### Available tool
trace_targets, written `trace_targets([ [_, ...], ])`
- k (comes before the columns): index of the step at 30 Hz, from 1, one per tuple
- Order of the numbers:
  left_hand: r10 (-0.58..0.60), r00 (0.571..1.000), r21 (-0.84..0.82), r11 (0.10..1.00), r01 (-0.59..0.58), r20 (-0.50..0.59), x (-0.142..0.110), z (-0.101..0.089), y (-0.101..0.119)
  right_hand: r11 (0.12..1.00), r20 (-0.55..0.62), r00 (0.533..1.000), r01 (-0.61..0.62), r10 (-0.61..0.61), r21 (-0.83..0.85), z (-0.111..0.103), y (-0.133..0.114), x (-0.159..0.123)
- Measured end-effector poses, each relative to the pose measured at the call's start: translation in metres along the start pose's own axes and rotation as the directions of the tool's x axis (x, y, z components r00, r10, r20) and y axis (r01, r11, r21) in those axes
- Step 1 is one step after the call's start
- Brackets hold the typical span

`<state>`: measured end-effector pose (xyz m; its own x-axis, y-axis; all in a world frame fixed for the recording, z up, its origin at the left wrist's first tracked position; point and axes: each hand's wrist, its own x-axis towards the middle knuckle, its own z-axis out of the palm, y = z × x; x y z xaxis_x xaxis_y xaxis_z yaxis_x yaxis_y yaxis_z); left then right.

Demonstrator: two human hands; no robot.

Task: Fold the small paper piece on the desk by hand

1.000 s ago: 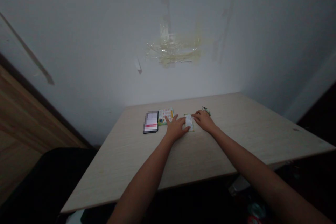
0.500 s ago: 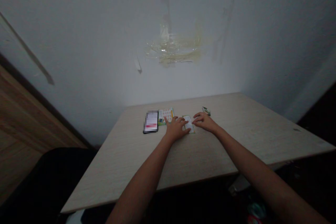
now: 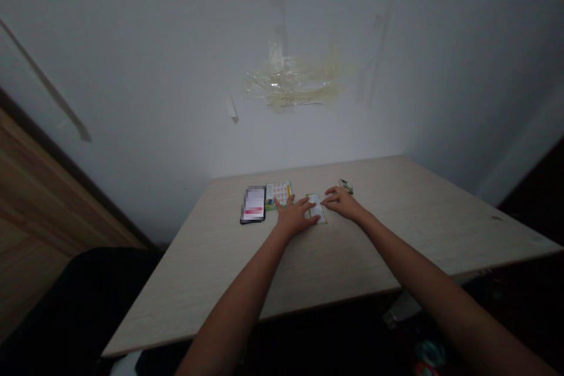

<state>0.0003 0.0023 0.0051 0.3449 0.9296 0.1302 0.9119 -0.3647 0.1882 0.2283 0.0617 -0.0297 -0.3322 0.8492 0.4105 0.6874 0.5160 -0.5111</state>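
A small printed card (image 3: 316, 210), white with a green and yellow edge, lies on the table. My left hand (image 3: 294, 217) rests palm down with its fingers spread, fingertips and thumb on the card's left side. My right hand (image 3: 342, 202) is at the card's right edge, fingers bent loosely and partly apart, tips at or just over the edge. Under and beyond the left fingertips lies a larger colourful printed sheet (image 3: 278, 190). To its left is a phone (image 3: 254, 204) with a lit, blurred screen.
A small green and white packet or scrap (image 3: 346, 186) lies behind my right hand. The pale wooden table (image 3: 352, 264) meets a wall (image 3: 176, 70) with peeling tape (image 3: 299, 79). A dark chair-like shape (image 3: 88, 299) stands at the left.
My right hand has shifted very slightly to the left and up along the card's edge. The left hand has moved barely, and the card stays in place.
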Motion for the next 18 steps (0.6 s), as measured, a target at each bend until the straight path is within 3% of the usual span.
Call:
trace_targets([
  [18, 0.023, 1.000, 0.011, 1.000, -0.023, -0.001, 0.001, -0.001, -0.001, 0.978, -0.034, 0.999, -0.011, 0.004, -0.206, 0.008, -0.003, 0.015],
])
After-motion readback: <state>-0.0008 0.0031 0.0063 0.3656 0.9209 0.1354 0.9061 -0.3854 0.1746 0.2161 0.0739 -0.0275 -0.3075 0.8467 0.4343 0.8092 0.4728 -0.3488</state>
